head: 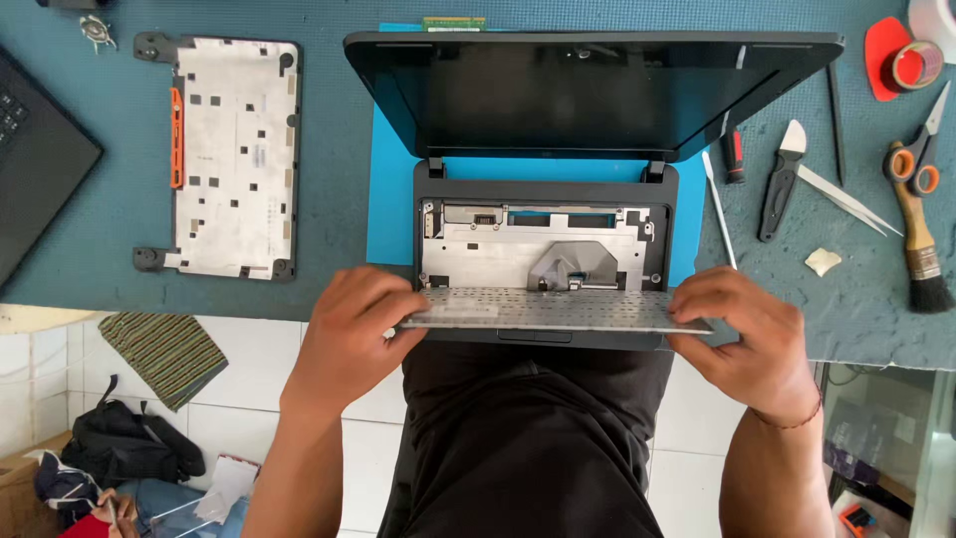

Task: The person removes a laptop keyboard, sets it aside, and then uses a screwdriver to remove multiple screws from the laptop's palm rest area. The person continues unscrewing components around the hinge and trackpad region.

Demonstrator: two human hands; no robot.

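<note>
keyboard point(558, 311) is lifting off the laptop base point(546, 249) at the mat's near edge; my left hand point(351, 334) is pinching its left end, my right hand point(742, 334) is gripping its right end, both closed tight. scissors point(924, 154) and brush point(921, 249) are lying near the right edge.

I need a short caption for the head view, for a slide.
Both hands, left and right, hold a keyboard tilted above the open laptop, tools lying on the mat.
</note>
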